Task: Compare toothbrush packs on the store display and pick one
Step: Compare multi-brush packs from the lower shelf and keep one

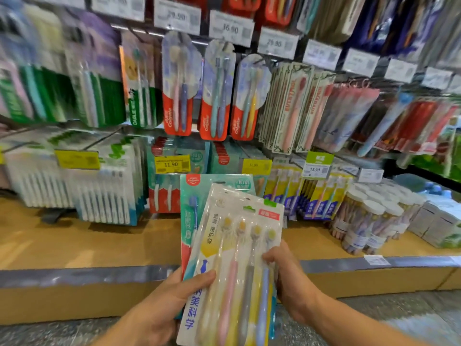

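I hold two toothbrush packs in front of the display. The front one is a clear pack with several brushes in pink, grey, yellow and blue (234,265), tilted to the right. Behind it sits a teal Colgate pack (190,216), mostly hidden. My left hand (174,295) grips the packs at their left edge, thumb across the front pack. My right hand (287,275) grips the front pack's right edge, fingers curled over it.
Red Colgate two-brush packs (217,96) hang on hooks above. Boxed packs stand on the wooden shelf (87,243) with yellow price tags (172,164). Clear round tubs of brushes (369,226) stand at right. Grey floor lies below the shelf front.
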The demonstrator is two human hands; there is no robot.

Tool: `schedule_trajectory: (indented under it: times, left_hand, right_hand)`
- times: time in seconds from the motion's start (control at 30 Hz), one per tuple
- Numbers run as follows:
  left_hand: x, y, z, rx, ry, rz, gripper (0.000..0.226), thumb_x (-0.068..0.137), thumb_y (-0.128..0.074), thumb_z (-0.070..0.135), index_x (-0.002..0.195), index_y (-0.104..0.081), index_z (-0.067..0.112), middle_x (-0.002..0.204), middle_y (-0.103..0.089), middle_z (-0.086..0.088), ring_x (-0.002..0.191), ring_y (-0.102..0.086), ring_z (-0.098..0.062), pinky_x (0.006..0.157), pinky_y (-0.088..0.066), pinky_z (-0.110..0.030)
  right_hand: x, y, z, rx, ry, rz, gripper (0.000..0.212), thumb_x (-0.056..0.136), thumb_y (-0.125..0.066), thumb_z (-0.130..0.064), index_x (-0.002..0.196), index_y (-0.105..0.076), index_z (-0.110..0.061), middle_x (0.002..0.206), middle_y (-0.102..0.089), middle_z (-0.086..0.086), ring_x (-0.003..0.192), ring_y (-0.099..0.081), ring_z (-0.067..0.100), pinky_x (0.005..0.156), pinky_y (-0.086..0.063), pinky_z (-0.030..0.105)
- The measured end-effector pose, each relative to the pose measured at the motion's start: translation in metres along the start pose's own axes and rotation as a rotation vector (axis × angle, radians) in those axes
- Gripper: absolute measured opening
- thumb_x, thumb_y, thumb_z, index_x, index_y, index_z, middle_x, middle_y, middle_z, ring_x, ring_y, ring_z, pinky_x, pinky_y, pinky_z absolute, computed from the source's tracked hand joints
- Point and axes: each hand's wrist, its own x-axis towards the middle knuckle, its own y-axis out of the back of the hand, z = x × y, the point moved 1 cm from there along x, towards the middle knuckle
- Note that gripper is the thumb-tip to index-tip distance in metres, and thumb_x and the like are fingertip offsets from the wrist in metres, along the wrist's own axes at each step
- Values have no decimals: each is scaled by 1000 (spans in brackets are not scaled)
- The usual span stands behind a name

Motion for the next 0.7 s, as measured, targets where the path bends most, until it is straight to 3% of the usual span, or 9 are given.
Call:
schedule_trajectory:
  times: [0.1,0.2,0.3,0.5,0.6,0.7]
  left_hand:
    - [3,7,3,13,20,-35,55,74,-79,18,127,-64,20,114,-76,-22,101,-75,-41,98,-54,-55]
    - [2,22,-2,3,74,-43,59,79,-81,15,135,-61,21,122,-73,-24,114,-70,-46,108,-48,-59]
    - [-11,43,-13,-89,146,10,51,83,-77,1,132,-67,10,127,-69,-31,119,-65,-51,108,-45,-62]
    - [-50,83,-12,-176,30,234,52,75,-80,7,126,-69,6,115,-74,-28,93,-76,-40,76,-64,-53]
    - [-77,112,-8,-199,-9,298,30,85,-75,9,115,-72,5,99,-78,-24,74,-78,-35,57,-63,-44]
    - [-105,140,-3,-235,-37,369,24,86,-73,10,110,-75,6,97,-78,-24,71,-78,-35,59,-64,-45]
  right_hand:
    - [-1,-8,-1,-34,20,-5,63,65,-61,-19,127,-59,-30,125,-71,7,119,-66,30,107,-51,57]
    - [-3,-16,3,-80,28,-17,60,72,-62,-15,130,-55,-30,124,-70,3,119,-64,26,107,-51,51]
    - [-1,-30,18,-118,-13,-55,51,80,-63,-11,128,-55,-26,122,-71,5,117,-65,25,105,-51,48]
    - [15,-96,33,-112,-67,-151,31,92,-65,-11,121,-64,-22,113,-75,11,105,-71,31,90,-57,47]
    - [17,-140,30,-84,-30,-261,34,94,-64,-9,126,-64,-21,113,-78,10,104,-75,32,93,-59,50]
    - [10,-186,28,-61,-35,-379,35,95,-65,-9,128,-64,-20,112,-79,9,100,-77,31,87,-62,48]
